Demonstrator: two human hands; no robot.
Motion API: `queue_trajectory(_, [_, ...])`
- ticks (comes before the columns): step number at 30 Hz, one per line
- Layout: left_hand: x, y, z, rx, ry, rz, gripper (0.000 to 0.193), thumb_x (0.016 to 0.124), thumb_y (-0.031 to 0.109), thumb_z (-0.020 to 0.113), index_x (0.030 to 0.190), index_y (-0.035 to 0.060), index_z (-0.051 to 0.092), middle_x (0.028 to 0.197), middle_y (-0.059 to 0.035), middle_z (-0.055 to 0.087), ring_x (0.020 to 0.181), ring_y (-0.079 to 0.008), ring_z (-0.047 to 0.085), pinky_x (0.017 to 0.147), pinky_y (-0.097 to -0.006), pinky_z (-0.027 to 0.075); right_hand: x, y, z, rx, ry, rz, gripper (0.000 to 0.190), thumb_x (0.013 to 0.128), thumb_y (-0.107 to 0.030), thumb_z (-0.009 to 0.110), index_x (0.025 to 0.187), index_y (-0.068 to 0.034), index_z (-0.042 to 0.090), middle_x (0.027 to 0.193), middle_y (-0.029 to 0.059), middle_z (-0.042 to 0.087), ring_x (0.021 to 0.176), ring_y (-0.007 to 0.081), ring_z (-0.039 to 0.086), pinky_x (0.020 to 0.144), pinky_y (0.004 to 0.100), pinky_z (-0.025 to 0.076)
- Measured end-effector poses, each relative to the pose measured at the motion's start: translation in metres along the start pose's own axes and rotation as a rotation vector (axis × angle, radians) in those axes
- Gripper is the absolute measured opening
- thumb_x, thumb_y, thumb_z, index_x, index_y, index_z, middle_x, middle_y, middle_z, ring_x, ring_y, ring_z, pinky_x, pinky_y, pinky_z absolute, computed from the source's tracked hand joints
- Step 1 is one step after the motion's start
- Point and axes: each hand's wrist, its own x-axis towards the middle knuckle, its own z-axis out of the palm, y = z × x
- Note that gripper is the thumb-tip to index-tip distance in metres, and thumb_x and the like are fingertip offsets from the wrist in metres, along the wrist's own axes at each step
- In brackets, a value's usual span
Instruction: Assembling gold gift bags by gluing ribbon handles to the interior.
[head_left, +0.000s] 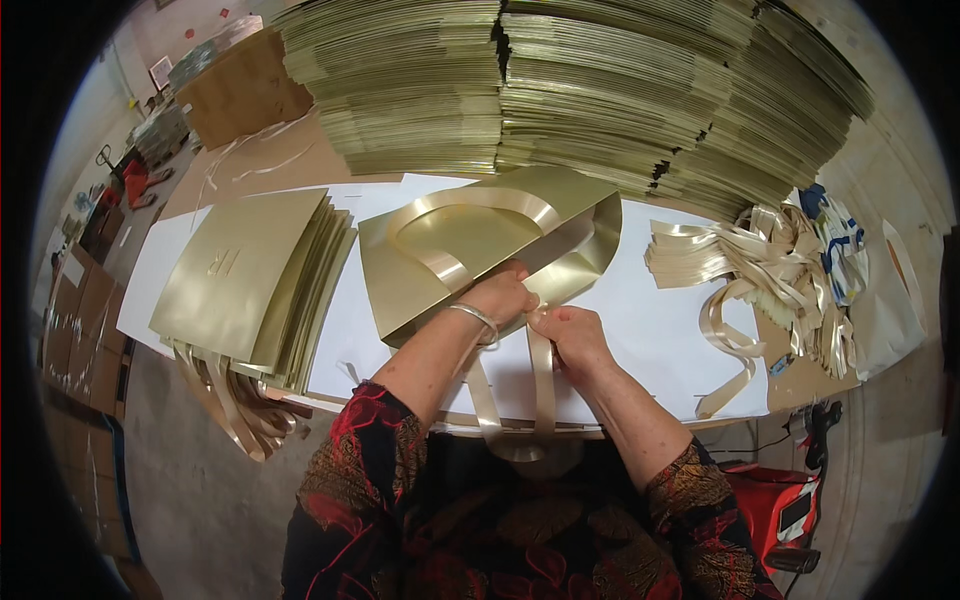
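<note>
A gold paper bag (465, 240) lies before me with its mouth spread open. One satin ribbon handle (480, 197) curves over its far panel. My left hand (504, 294), a bangle at its wrist, reaches across the bag's mouth. Its fingertips pinch at the near rim, where a second satin ribbon (541, 375) meets the bag. Just right of it, my right hand (574, 335) grips that ribbon between thumb and fingers. From there the ribbon loops down past the table's front edge towards my body. The inner fingers of the left hand are partly hidden.
Flat gold bags (232, 277) are piled at left, ribbons (232, 412) hanging off the edge. Tall stacks of folded gold bags (600, 97) line the back. A bundle of loose ribbons (772, 255) lies at right, near a white bag (889, 315). White sheets (645, 360) cover the table.
</note>
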Motion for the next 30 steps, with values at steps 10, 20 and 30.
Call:
queue_trajectory(10, [0.011,-0.013,0.016,0.300,0.107,0.042,0.041,0.078,0.020,0.064,0.114,-0.0001,0.058,0.106,-0.0194,0.064,0.101,-0.0311,0.061,0.090,-0.0359,0.046,-0.009,0.009,-0.023,-0.293,0.154,-0.276,0.024,0.081,-0.021,0.073,0.084,0.000,0.063,0.065,0.0066,0.059,0.054,0.0188,0.057,0.050,0.0351,0.044])
queue_trajectory(20, [-0.087,-0.013,-0.005,0.800,0.259,-0.149,0.034,0.094,0.027,0.045,0.114,0.0027,0.057,0.105,-0.0249,0.065,0.100,-0.0401,0.064,0.087,-0.0520,0.048,0.035,-0.023,-0.023,-0.903,0.146,-1.276,0.028,0.087,-0.027,0.062,0.100,-0.002,0.063,0.091,0.0170,0.060,0.086,0.0343,0.060,0.079,0.0442,0.049])
queue_trajectory(30, [-0.123,-0.100,-0.056,0.999,0.609,0.643,0.036,0.082,0.012,0.058,0.117,0.0020,0.060,0.109,-0.0214,0.061,0.101,-0.0400,0.058,0.090,-0.0509,0.045,0.055,-0.005,-0.042,-0.867,-0.023,-1.004,0.028,0.087,-0.017,0.064,0.112,-0.005,0.062,0.108,0.0152,0.064,0.101,0.0343,0.059,0.086,0.0414,0.048])
